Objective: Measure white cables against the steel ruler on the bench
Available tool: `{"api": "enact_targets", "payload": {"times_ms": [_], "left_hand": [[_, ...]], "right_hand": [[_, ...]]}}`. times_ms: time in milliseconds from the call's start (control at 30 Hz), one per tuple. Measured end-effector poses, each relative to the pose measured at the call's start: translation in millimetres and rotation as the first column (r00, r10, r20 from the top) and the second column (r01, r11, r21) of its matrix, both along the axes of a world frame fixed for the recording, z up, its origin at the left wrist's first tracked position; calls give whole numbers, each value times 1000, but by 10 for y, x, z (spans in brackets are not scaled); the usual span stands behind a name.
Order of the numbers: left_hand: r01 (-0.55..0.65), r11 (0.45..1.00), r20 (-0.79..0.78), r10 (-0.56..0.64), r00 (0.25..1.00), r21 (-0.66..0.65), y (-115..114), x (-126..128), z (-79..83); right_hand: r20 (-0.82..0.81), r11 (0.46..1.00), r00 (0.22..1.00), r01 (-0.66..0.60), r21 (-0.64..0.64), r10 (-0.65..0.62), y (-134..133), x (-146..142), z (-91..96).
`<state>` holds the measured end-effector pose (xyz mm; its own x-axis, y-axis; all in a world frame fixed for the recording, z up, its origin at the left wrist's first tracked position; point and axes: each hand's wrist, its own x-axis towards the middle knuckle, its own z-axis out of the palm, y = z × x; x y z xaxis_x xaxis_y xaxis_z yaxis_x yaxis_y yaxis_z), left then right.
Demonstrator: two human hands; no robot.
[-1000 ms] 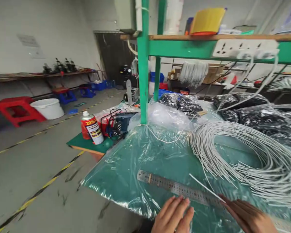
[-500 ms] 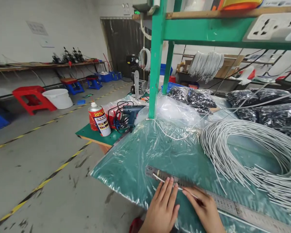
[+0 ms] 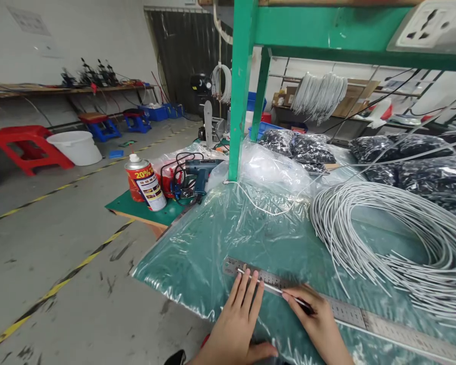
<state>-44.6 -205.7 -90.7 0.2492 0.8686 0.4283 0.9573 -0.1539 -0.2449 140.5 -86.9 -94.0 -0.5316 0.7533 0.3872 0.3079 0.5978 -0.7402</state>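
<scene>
Fingers of the left hand [image 3: 237,324] lie flat and spread, tips on the long steel ruler [image 3: 327,304], pinning one end of a thin white wire piece [image 3: 268,288] near the ruler's 9 o'clock end. At 3 o'clock, the right hand [image 3: 319,324] presses fingertips together on the same wire. A second ago that wire hung slanted, clear of the scale; now it lies straight along it (so it can be read against the markings). Beyond, at 1 o'clock, sits the big coil of white wire [image 3: 395,238].
</scene>
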Motion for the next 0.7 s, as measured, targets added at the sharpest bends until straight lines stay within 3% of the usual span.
{"api": "enact_targets", "payload": {"times_ms": [367, 700], "left_hand": [[105, 994, -104, -109, 989, -40, -1, -139, -59], [102, 993, -155, -110, 982, -62, 1, -103, 15]], "right_hand": [[-13, 999, 999, -33, 35, 33, -39, -15, 106], [-10, 999, 999, -44, -3, 44, -25, -9, 92]]}}
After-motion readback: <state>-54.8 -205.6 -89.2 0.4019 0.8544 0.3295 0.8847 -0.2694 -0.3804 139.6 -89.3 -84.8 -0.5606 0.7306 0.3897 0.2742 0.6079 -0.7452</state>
